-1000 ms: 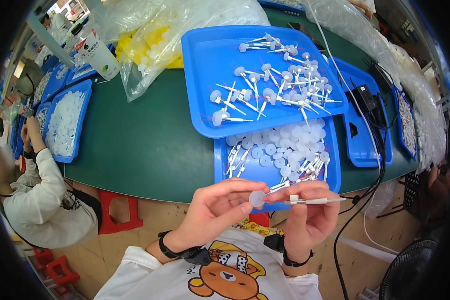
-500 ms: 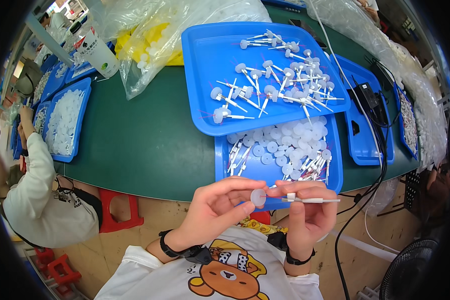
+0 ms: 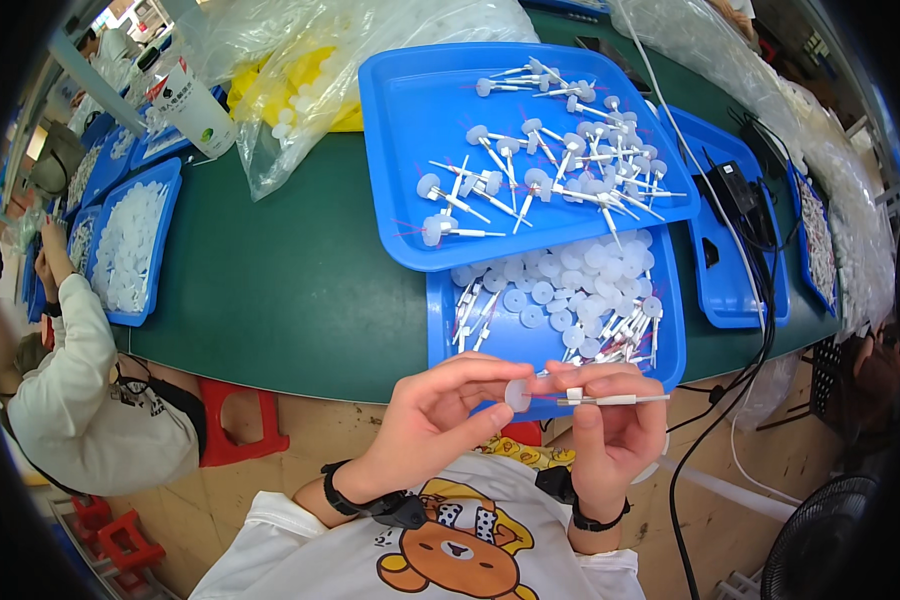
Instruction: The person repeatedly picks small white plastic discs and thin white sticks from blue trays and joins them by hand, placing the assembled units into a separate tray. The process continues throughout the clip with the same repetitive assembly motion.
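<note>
The far tray (image 3: 420, 130) overlaps the near tray (image 3: 438, 325); a bottle (image 3: 198, 115) stands far left. The left hand (image 3: 425, 420) pinches a disc (image 3: 517, 396), the right hand (image 3: 618, 440) a rod (image 3: 618, 400), fingertips nearly together.

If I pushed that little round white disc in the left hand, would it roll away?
The white disc would probably roll if stood on edge, because its rim looks round. Its cloudy look suggests plastic, so it's probably light in the left hand.

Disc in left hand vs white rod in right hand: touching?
Apart. The head view shows a gap between the disc in the left hand and the white rod in the right hand, with thin red wire visible in it.
</note>
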